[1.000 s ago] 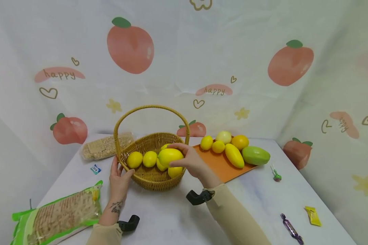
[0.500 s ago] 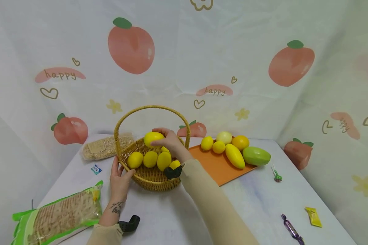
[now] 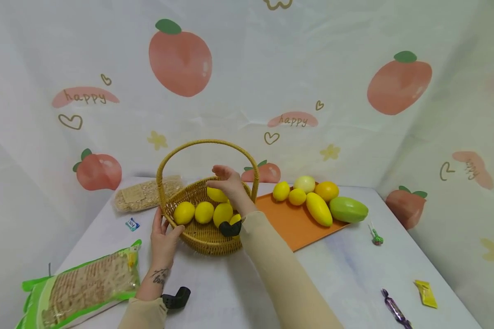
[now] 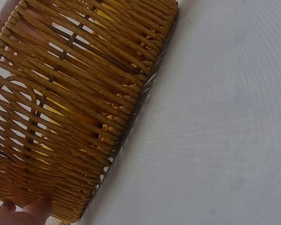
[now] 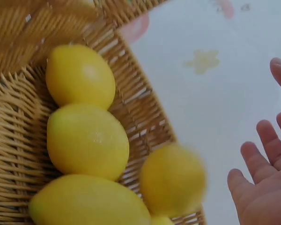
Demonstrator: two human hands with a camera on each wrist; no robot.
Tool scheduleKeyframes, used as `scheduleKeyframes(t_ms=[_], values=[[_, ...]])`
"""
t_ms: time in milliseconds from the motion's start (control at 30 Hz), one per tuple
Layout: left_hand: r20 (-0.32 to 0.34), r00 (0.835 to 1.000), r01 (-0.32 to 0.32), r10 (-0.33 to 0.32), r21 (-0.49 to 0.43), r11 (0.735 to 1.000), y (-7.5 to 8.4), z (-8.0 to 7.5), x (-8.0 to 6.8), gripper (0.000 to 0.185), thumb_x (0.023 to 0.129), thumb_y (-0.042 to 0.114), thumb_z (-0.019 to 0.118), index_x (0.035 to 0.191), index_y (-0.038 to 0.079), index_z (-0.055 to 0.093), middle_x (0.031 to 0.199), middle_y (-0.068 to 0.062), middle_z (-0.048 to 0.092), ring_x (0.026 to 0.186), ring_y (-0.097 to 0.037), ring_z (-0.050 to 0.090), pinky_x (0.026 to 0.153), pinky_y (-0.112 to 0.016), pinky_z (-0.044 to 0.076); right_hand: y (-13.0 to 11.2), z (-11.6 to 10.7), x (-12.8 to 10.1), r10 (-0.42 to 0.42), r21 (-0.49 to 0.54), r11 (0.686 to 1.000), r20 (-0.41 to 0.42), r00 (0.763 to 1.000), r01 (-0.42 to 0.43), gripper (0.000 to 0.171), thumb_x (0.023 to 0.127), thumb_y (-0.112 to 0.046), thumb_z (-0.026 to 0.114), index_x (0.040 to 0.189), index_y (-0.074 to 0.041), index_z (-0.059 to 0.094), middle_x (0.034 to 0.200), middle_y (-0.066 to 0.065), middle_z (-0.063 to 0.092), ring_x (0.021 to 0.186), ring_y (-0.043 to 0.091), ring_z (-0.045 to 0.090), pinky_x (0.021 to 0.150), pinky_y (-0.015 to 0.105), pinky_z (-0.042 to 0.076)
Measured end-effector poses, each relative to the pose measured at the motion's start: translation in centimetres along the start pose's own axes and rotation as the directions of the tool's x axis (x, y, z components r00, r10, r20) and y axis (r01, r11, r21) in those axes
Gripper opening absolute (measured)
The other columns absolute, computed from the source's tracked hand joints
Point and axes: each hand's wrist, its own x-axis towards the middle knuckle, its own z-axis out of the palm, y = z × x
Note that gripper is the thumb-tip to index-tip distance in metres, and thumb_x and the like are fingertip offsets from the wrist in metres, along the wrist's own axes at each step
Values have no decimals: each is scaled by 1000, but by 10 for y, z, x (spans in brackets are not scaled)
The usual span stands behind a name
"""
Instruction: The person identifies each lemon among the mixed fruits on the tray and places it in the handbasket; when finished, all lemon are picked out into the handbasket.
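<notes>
A wicker basket [image 3: 207, 246] with a tall arched handle holds several yellow lemons [image 3: 184, 213]. My left hand [image 3: 163, 244] holds the basket's left side, its thumb near the rim; in the left wrist view fingertips [image 4: 40, 208] touch the woven wall. My right hand [image 3: 230, 185] is over the back of the basket, under the handle, with its fingers extended. Just below it is a lemon [image 3: 217, 195]. In the right wrist view this lemon [image 5: 173, 179] is blurred and apart from the spread fingers [image 5: 262, 152].
To the right, an orange tray [image 3: 280, 219] bears several yellow and orange fruits and a green papaya-like fruit [image 3: 348, 209]. Packaged grains [image 3: 148, 195] and a green-edged bag [image 3: 94, 283] lie left. A lollipop [image 3: 376, 237] and wrapped candies [image 3: 426, 293] lie right.
My right hand carried a lemon from the basket's right side toward its back, then let it go there. My left hand stayed on the basket. The view shifted slightly.
</notes>
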Motion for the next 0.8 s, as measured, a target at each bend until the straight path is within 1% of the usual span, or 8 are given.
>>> scheduleKeyframes(t_ms=[233,333,400,500,600,667,733,800], values=[[-10,1000,0,0,19,1000,0,1,0,84,83,-4,53,150,21,9,156,1,5,140,-26,18,78,-2,40,-7,-10,-30,-63,80,995,80,995,56,52,81,0,64,130,-5,49,137,10,49,133,19,38,109,37,32],[-11,1000,-1,1,18,1000,0,1,1,84,83,-5,53,150,20,9,156,1,6,140,-25,18,78,-3,40,-7,-22,-48,-96,98,991,98,991,86,51,80,6,63,129,1,49,135,16,50,131,22,41,109,37,32],[-9,1000,2,-1,23,1000,1,1,0,84,83,-4,53,150,21,8,156,2,5,140,-25,17,82,-4,40,-7,-32,-61,-118,110,988,98,988,107,51,78,9,62,127,5,49,132,18,51,129,25,43,109,37,33],[-3,1000,2,-2,27,1000,2,0,0,84,84,-4,52,150,23,8,157,2,3,141,-25,16,93,-11,40,-5,-52,-79,-138,150,981,73,988,125,52,76,11,61,126,9,47,126,18,55,123,26,48,108,41,33],[1,1000,-1,1,33,999,2,0,0,84,85,-3,52,150,24,7,157,3,3,141,-25,16,102,-21,37,0,-76,-93,-146,180,974,30,989,138,54,75,11,62,126,12,44,121,13,58,116,19,53,109,45,31],[5,1000,-2,2,34,999,2,0,0,84,85,-3,52,150,25,8,156,4,3,141,-25,16,104,-23,36,5,-95,-97,-141,185,973,-15,990,141,55,76,11,62,127,12,43,119,9,59,112,14,54,109,45,31],[8,1000,2,-2,33,999,2,0,-1,84,85,-3,52,150,26,7,156,4,3,141,-24,15,102,-21,37,12,-114,-96,-121,159,978,-72,990,131,53,77,11,62,127,11,43,116,3,60,111,11,55,107,42,35],[9,1000,12,-13,38,999,1,0,-2,84,86,-2,52,150,27,6,156,4,2,141,-24,15,99,-17,38,19,-133,-93,-95,151,982,-135,986,116,52,78,11,60,128,9,43,113,-1,60,115,17,52,106,40,37]])
